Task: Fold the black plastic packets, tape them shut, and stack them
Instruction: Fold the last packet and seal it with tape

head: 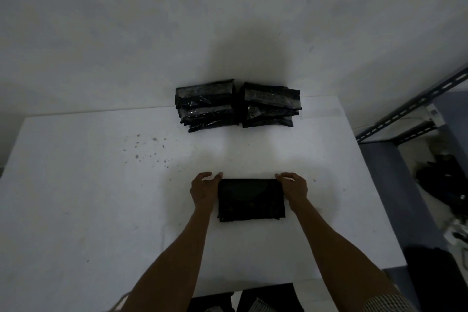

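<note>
Near the front edge of the white table (101, 197), midway along it, a folded black packet (250, 200) lies flat. The left hand (203, 190) sits against its left side and the right hand (295, 189) against its right, fingers loosely curved, thumbs at its far corners; whether they pinch the plastic cannot be told. At the far edge a stack of packets (207, 106) touches a second stack (269, 106)
</note>
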The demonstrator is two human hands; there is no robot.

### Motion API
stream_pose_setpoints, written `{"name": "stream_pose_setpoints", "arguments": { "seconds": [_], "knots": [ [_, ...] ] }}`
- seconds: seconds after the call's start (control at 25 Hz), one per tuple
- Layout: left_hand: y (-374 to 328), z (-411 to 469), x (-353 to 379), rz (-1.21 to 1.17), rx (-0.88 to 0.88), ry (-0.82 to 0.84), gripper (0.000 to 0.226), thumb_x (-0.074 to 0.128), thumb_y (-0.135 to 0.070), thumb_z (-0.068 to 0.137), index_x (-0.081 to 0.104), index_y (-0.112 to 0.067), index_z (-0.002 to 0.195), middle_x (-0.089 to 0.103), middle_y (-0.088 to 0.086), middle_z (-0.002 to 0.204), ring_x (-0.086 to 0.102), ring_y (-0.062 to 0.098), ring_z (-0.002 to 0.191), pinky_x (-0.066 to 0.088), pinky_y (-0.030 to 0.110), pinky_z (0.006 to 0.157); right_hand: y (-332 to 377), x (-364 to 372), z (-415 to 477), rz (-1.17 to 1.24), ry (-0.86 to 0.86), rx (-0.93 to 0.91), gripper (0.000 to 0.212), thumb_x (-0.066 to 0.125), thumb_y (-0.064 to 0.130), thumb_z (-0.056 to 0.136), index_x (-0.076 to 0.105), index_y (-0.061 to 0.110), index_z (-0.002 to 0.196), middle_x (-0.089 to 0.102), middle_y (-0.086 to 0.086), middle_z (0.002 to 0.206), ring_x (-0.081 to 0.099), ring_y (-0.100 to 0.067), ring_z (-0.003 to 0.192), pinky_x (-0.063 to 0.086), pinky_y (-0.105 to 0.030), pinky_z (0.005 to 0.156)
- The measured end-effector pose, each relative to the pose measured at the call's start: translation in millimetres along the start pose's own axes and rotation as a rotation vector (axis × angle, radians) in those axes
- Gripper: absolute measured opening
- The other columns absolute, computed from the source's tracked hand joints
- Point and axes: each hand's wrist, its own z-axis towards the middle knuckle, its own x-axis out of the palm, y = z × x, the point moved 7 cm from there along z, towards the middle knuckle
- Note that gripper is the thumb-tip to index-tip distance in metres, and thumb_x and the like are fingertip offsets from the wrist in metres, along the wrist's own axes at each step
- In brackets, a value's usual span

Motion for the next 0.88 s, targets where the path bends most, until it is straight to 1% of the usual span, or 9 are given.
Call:
{"name": "stream_pose_setpoints", "arguments": {
  "seconds": [0.08, 0.16, 0.24, 0.32, 0.44, 0.56, 0.64, 0.76, 0.88],
  "knots": [
    [0.9, 3.0, 2.6, 0.03, 0.006, 0.023, 0.045, 0.086, -0.035, 0.073, 0.067, -0.018, 0.109, 0.066, 0.002, 0.095, 0.062, 0.017, 0.085, 0.055, 0.03, 0.082, -1.1, -3.2, 0.4, -0.006, -0.02, 0.002, 0.028, 0.083, 0.036, 0.076, 0.076, 0.019, 0.097, 0.072, -0.005, 0.1, 0.066, -0.024, 0.096, 0.056, -0.042, 0.091],
    [1.4, 5.0, 4.3, 0.025, 0.017, 0.018, 0.047, 0.086, -0.032, 0.073, 0.068, -0.016, 0.113, 0.068, 0.005, 0.099, 0.063, 0.017, 0.085, 0.056, 0.032, 0.084, 1.3, -5.4, -0.5, 0.004, -0.035, -0.016, 0.029, 0.082, 0.037, 0.077, 0.075, 0.02, 0.1, 0.071, -0.005, 0.101, 0.065, -0.023, 0.097, 0.055, -0.041, 0.092],
    [1.4, 4.4, 5.7, -0.001, 0.013, 0.006, 0.044, 0.085, -0.033, 0.075, 0.068, -0.015, 0.112, 0.069, 0.003, 0.095, 0.062, 0.014, 0.081, 0.056, 0.03, 0.082, 0.1, -5.8, -4.5, 0.021, -0.017, -0.027, 0.031, 0.079, 0.04, 0.079, 0.073, 0.02, 0.102, 0.069, -0.002, 0.094, 0.064, -0.022, 0.095, 0.055, -0.039, 0.091],
    [1.5, 1.3, 5.8, -0.009, 0.007, 0.012, 0.042, 0.084, -0.032, 0.075, 0.069, -0.017, 0.111, 0.066, -0.001, 0.089, 0.062, 0.014, 0.081, 0.054, 0.027, 0.079, -5.9, -7.8, -8.8, 0.046, -0.006, -0.02, 0.031, 0.078, 0.039, 0.081, 0.071, 0.019, 0.104, 0.067, -0.001, 0.088, 0.064, -0.021, 0.09, 0.055, -0.037, 0.088],
    [5.5, 0.0, 3.7, -0.011, 0.002, 0.009, 0.038, 0.081, -0.026, 0.077, 0.07, -0.018, 0.112, 0.068, 0.004, 0.1, 0.063, 0.018, 0.089, 0.053, 0.027, 0.08, -16.0, -13.6, -14.9, 0.07, 0.002, 0.004, 0.027, 0.077, 0.027, 0.081, 0.071, 0.019, 0.106, 0.071, -0.006, 0.089, 0.068, -0.024, 0.085, 0.058, -0.041, 0.084],
    [4.1, -3.0, 2.8, -0.051, 0.07, 0.015, 0.034, 0.078, -0.014, 0.08, 0.069, -0.016, 0.113, 0.071, 0.007, 0.094, 0.064, 0.013, 0.079, 0.056, 0.028, 0.077, -14.8, -17.8, -20.3, 0.018, 0.005, -0.069, 0.028, 0.073, 0.014, 0.082, 0.07, 0.016, 0.11, 0.072, -0.005, 0.077, 0.067, -0.022, 0.071, 0.057, -0.035, 0.071],
    [3.7, -3.6, 4.2, -0.063, 0.09, 0.027, 0.033, 0.078, -0.015, 0.081, 0.069, -0.015, 0.113, 0.071, 0.007, 0.092, 0.066, 0.016, 0.083, 0.057, 0.03, 0.08, -13.6, -18.2, -24.2, 0.005, 0.011, -0.088, 0.027, 0.075, 0.016, 0.083, 0.07, 0.016, 0.11, 0.072, -0.003, 0.072, 0.066, -0.02, 0.067, 0.056, -0.035, 0.07],
    [10.6, -5.1, 6.3, -0.017, 0.061, 0.051, 0.042, 0.083, -0.031, 0.077, 0.068, -0.017, 0.114, 0.07, 0.005, 0.1, 0.066, 0.019, 0.09, 0.057, 0.036, 0.087, -18.5, -14.9, -25.9, 0.005, 0.036, -0.052, 0.033, 0.081, 0.031, 0.078, 0.069, 0.021, 0.107, 0.071, -0.004, 0.078, 0.068, -0.021, 0.077, 0.058, -0.041, 0.08],
    [20.0, -7.0, 5.8, 0.001, 0.057, 0.076, 0.051, 0.086, -0.034, 0.073, 0.066, -0.017, 0.116, 0.07, 0.004, 0.099, 0.067, 0.02, 0.093, 0.057, 0.04, 0.088, -19.6, -14.6, -30.3, -0.037, 0.06, -0.063, 0.037, 0.082, 0.034, 0.077, 0.067, 0.022, 0.109, 0.07, -0.003, 0.084, 0.067, -0.02, 0.083, 0.057, -0.04, 0.082]
  ]
}}
